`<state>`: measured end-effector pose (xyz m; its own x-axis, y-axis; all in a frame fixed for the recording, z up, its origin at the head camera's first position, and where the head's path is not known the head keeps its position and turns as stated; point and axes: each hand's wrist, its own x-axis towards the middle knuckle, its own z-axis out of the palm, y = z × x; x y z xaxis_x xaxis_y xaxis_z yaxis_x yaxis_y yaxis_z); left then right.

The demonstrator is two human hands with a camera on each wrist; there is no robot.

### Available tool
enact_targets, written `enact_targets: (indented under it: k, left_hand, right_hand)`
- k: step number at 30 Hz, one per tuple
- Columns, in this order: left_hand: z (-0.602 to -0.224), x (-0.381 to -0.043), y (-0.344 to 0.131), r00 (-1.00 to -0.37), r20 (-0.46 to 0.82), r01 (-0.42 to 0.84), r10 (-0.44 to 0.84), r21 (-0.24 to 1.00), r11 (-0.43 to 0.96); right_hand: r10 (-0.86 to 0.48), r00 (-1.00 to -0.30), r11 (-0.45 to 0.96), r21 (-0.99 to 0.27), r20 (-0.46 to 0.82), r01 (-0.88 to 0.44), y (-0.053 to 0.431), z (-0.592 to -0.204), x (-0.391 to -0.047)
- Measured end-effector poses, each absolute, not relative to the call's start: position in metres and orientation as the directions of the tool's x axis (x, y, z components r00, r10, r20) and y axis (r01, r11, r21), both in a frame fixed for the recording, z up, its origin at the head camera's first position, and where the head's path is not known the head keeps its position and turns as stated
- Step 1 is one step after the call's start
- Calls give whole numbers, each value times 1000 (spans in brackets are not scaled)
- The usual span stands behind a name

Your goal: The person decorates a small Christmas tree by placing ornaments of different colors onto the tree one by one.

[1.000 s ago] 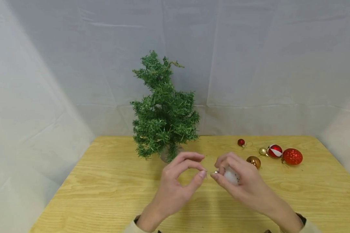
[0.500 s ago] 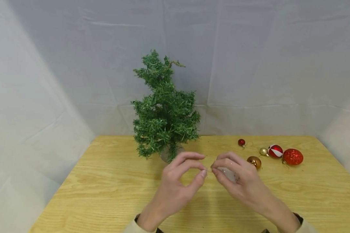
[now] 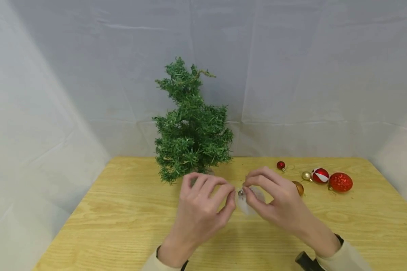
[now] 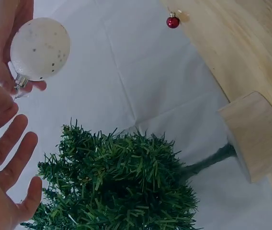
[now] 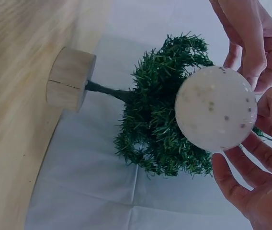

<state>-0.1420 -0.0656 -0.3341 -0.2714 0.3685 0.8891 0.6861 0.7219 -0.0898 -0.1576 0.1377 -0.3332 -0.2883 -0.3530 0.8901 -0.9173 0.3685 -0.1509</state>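
Observation:
A white ball ornament [image 3: 245, 207] with small speckles and a silver cap [image 4: 21, 80] hangs between my two hands, over the table. My right hand [image 3: 279, 203] pinches at its cap, thumb against index finger. In the right wrist view, the other fingers spread beside the white ball [image 5: 215, 110]. The left hand [image 3: 203, 210] is just left of the cap, with thumb and index tips together on its thin hanging thread; the thread is mostly hidden by the fingers. Behind the hands stands a small green artificial Christmas tree [image 3: 193, 128] on a round wooden base [image 4: 255, 136].
On the right of the wooden table [image 3: 122, 210] lie a small red ball [image 3: 280, 165], a small gold ball [image 3: 306, 176], a red-and-white ball [image 3: 320, 175] and a large glittery red one [image 3: 340, 182]. An amber ball [image 3: 298, 188] is partly behind my right hand. White cloth [image 3: 291, 94] hangs behind.
The white ornament has swung from inside the right palm to below the fingertips, its cap now showing. My left hand has turned back-up, and the fingertips of both hands are closer together.

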Motion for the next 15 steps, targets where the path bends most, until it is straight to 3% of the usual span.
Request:
enact_targets:
  k: [9,15]
  left_hand:
    - [-318,-148,-74,-283,907,647,311,-59,761]
    - [-310,-156,-79,-322,911,624,257,0,782]
  right_hand:
    - [-357,-292,362,-156,887,-919,125,-317,-174]
    - [-360,-305,362,-169,882,-917,115,-306,-189]
